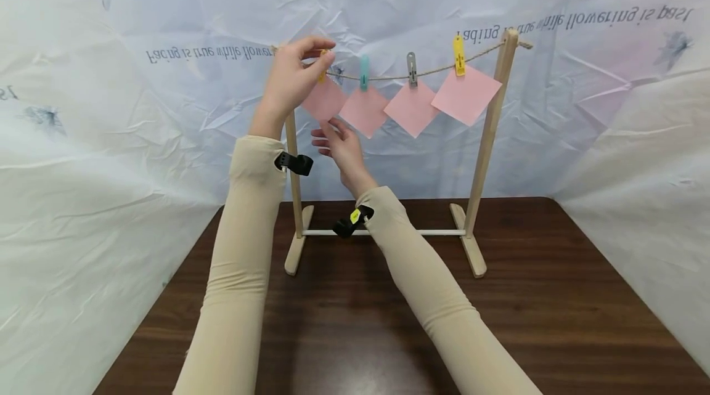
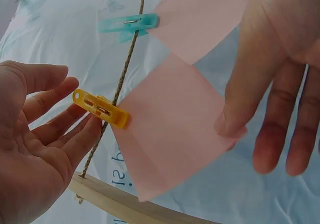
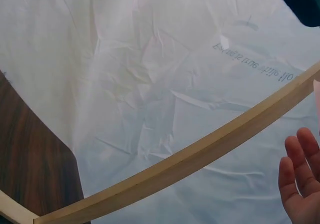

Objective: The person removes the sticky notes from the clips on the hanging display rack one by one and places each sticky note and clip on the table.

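1. Left hand [image 1: 291, 77]: up at rope's left end, fingers loosely bent & spread around left yellow clip [image 2: 102, 109]; grip is loose, thumb well off clip, nothing held. Can't tell if a fingertip touches clip.
2. Right hand [image 1: 345, 145]: below & right of left hand, grip closed thumb-to-finger on lower corner of leftmost pink sheet [image 2: 170, 134]; other fingers extended. Right wrist cam gets only part of it, at frame edge.
3. Leftmost pink sheet hangs diamond-wise, top corner in left yellow clip, which sits on the rope [image 1: 388, 78].
4. Further right on rope, in order: teal clip [image 1: 364, 73] w/ second sheet [image 1: 364, 111], gray clip [image 1: 412, 68] w/ third sheet [image 1: 412, 109], right yellow clip [image 1: 459, 56] w/ fourth sheet [image 1: 467, 96], nr right post [image 1: 490, 130].
5. Rope sags btwn right post & left post [image 1: 294, 188]; both wood, on flat feet, joined low by white rod [image 1: 440, 232].
6. Stand is at far side of dark wood table [image 1: 527, 296]; pale cloth [image 1: 399, 167] w/ flipped lettering behind. Both forearms in beige sleeves [image 1: 238, 284], reaching in from near side.
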A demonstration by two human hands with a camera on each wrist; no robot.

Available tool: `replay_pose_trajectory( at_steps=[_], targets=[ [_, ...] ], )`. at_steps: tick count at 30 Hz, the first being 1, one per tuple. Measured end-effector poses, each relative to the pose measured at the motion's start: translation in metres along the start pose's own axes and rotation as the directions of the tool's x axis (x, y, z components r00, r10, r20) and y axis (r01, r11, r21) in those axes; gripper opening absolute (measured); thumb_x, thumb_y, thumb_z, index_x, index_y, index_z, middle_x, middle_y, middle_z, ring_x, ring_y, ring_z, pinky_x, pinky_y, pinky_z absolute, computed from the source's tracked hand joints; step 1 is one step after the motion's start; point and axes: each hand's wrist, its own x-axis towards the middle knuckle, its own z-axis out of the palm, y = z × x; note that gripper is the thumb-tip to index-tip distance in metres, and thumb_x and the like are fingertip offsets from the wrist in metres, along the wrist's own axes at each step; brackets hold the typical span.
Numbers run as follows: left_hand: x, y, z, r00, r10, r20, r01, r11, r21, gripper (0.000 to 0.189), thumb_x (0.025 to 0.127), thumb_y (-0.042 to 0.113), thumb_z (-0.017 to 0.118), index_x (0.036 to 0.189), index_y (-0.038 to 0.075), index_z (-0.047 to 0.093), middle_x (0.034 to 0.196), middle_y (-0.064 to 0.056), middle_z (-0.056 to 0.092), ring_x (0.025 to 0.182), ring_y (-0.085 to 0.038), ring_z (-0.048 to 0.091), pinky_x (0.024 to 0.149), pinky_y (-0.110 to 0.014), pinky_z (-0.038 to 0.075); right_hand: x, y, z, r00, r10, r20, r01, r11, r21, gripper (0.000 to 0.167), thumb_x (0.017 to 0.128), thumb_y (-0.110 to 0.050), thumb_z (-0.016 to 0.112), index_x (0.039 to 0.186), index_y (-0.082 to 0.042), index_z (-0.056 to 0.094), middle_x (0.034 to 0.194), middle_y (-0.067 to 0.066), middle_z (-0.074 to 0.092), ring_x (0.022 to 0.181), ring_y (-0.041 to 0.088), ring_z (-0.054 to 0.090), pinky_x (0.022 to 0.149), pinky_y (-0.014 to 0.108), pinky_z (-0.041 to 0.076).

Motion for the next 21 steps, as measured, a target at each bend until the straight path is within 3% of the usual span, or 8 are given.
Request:
replay_pose_trajectory(
  at_steps=[5,12,17,21],
  targets=[
    [-0.001,-0.001,-0.001,1.0,-0.002,0.005,0.002,0.999,0.036,0.034,0.102,0.021,0.061,0.131,0.004,0.066,0.136,-0.006,0.063,0.123,-0.019,0.059,0.102,-0.028,0.047,-0.002,-0.002,0.001,0.999,-0.023,-0.026,0.023,1.0,-0.009,0.033,0.103,-0.031,0.061,0.124,-0.006,0.064,0.098,0.007,0.072,0.088,0.019,0.07,0.092,0.043,0.055],
    [0.001,0.009,-0.005,0.993,-0.094,0.071,0.085,0.989,0.122,0.038,0.105,0.026,0.056,0.14,0.01,0.061,0.141,-0.001,0.06,0.129,-0.013,0.055,0.105,-0.025,0.044,-0.007,-0.006,-0.001,0.999,-0.039,-0.029,0.038,0.999,-0.015,0.026,0.104,-0.027,0.06,0.111,-0.004,0.067,0.088,0.003,0.068,0.08,0.015,0.068,0.094,0.047,0.054],
    [0.0,0.014,-0.01,0.985,-0.138,0.107,0.123,0.982,0.141,0.038,0.104,0.024,0.057,0.14,0.011,0.061,0.141,-0.002,0.059,0.13,-0.014,0.055,0.103,-0.028,0.046,-0.009,-0.007,-0.002,0.998,-0.059,-0.015,0.058,0.998,-0.037,0.025,0.104,-0.027,0.06,0.109,-0.003,0.067,0.086,0.001,0.067,0.077,0.014,0.067,0.089,0.044,0.056],
    [-0.002,0.014,-0.014,0.983,-0.133,0.127,0.117,0.985,0.125,0.039,0.103,0.02,0.06,0.141,0.01,0.06,0.143,-0.004,0.058,0.131,-0.016,0.054,0.104,-0.029,0.045,-0.01,-0.007,-0.003,0.999,-0.052,-0.01,0.051,0.998,-0.041,0.026,0.104,-0.027,0.06,0.11,-0.003,0.067,0.084,0.001,0.067,0.075,0.013,0.066,0.084,0.038,0.057]
  ],
)
